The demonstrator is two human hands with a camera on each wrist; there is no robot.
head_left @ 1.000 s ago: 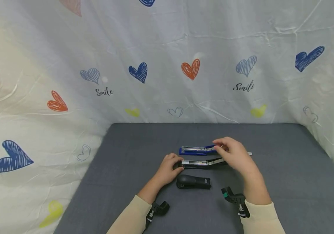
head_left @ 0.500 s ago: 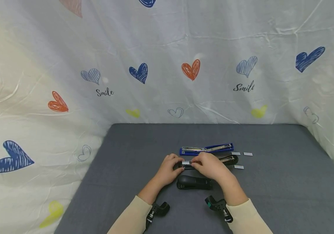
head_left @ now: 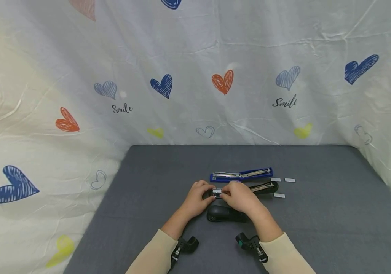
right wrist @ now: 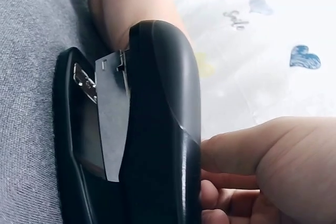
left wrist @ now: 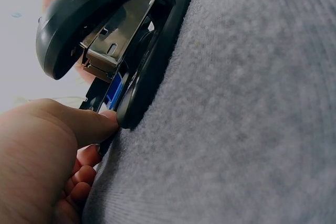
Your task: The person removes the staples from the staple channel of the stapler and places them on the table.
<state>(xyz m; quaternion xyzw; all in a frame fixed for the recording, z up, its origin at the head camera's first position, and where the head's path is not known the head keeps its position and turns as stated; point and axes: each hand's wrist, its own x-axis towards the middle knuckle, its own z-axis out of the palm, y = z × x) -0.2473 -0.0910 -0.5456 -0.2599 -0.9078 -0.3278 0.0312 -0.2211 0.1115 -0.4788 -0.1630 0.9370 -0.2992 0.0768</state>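
Note:
An opened black stapler point(head_left: 265, 187) lies on the dark grey table, its lid swung out to the right. My left hand point(head_left: 195, 199) grips its left end between thumb and fingers. My right hand point(head_left: 241, 196) is curled over the middle of its staple channel, fingertips pinching there just right of a silvery strip of staples point(head_left: 217, 191); the fingertips' exact hold is hidden. Nearer me lies a closed black stapler point(head_left: 224, 214), seen close up as a black stapler point(right wrist: 163, 119) in the right wrist view and in the left wrist view.
Behind the hands lies an opened blue stapler point(head_left: 227, 177). Small staple strips lie to the right: one strip point(head_left: 275, 179) by the blue stapler, another strip point(head_left: 289, 180) beside it, a third strip point(head_left: 279, 195) nearer. A white curtain point(head_left: 188, 106) with printed hearts hangs behind the table.
My right hand has moved left and nearer, from the blue stapler to the opened black stapler's channel, then slightly further left, uncovering the staple strips. My left hand has stayed at the black stapler's end.

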